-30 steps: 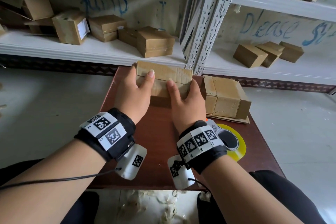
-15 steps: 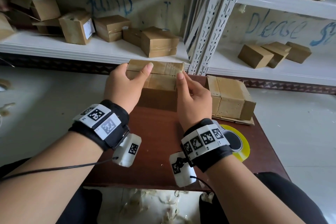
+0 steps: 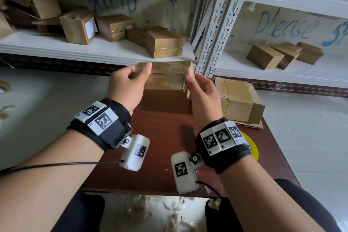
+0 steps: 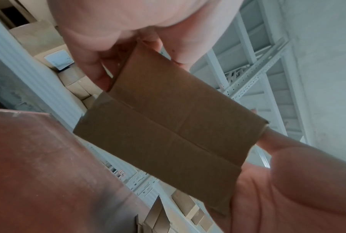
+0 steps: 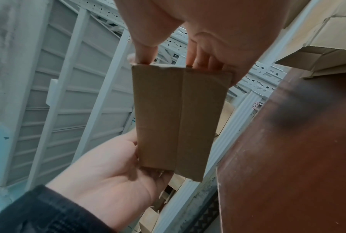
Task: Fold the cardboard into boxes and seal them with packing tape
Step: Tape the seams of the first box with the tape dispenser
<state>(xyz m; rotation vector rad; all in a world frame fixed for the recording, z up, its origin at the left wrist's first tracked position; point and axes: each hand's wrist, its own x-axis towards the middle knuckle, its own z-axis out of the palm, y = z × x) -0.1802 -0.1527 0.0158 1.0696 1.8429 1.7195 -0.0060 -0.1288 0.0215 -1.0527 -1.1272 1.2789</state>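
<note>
While both hands (image 3: 126,84) (image 3: 204,98) grip a box (image 3: 165,79), brown table (image 3: 162,156) beneath, white shelving (image 3: 113,52) behind.

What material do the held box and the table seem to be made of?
The box: brown cardboard, matte, with creases; a glossy strip on top looks like tape. The table: reddish-brown, probably wood or wood laminate, smooth with a slight sheen and small scuffs.

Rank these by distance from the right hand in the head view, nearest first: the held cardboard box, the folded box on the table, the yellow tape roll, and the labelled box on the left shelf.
1. Held cardboard box: gripped by the right hand.
2. Folded box on the table: just right of that hand.
3. Yellow tape roll: by the wrist, near the table's right edge.
4. Labelled box: far left, on the shelf.
</note>
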